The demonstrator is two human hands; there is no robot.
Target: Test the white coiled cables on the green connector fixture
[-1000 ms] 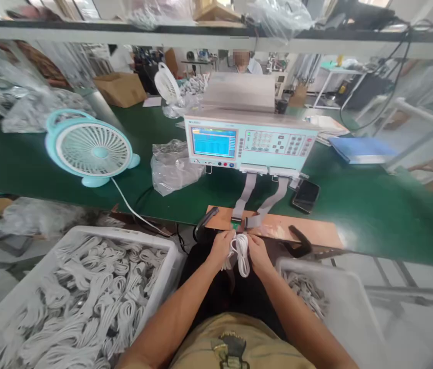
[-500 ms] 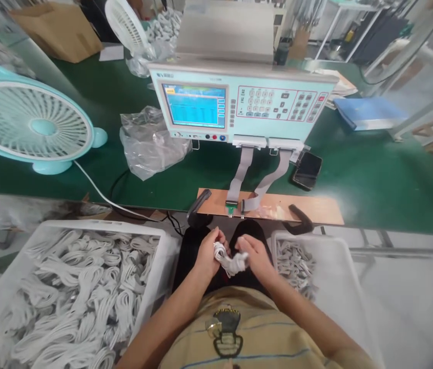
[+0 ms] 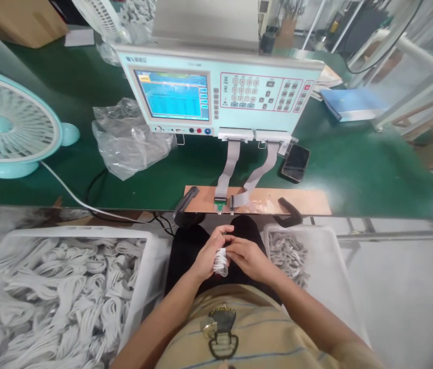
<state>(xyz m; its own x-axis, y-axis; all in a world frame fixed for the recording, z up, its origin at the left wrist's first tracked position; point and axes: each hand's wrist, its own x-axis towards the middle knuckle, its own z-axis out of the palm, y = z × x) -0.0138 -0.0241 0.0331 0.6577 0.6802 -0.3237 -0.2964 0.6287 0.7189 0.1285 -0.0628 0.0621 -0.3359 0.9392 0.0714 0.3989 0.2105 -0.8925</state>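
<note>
A coiled white cable [image 3: 220,263] is gripped in my left hand [image 3: 209,256], held low above my lap. My right hand [image 3: 247,258] comes in from the other side, its fingers pinched against the coil and close to the left fingertips; the exact part they pinch is hidden. Just beyond my hands, a small green connector board [image 3: 220,206] ends one grey ribbon cable [image 3: 228,169] at the table's front edge. Beside it a second ribbon cable [image 3: 256,174] ends in another small connector. Both ribbons come down from a tester [image 3: 262,110] with a lit screen.
A white bin [image 3: 141,287] heaped with coiled cables stands at my left, and a smaller white bin [image 3: 326,256] with cables at my right. Black clamps [image 3: 186,207] hold a wooden strip [image 3: 312,201]. A fan [image 3: 8,123], plastic bag [image 3: 127,138] and phone [image 3: 295,163] sit on the table.
My right hand has moved left against my left hand. The cable bundle, earlier stretched between both hands, now hangs compactly at my left palm. The whole view has shifted slightly.
</note>
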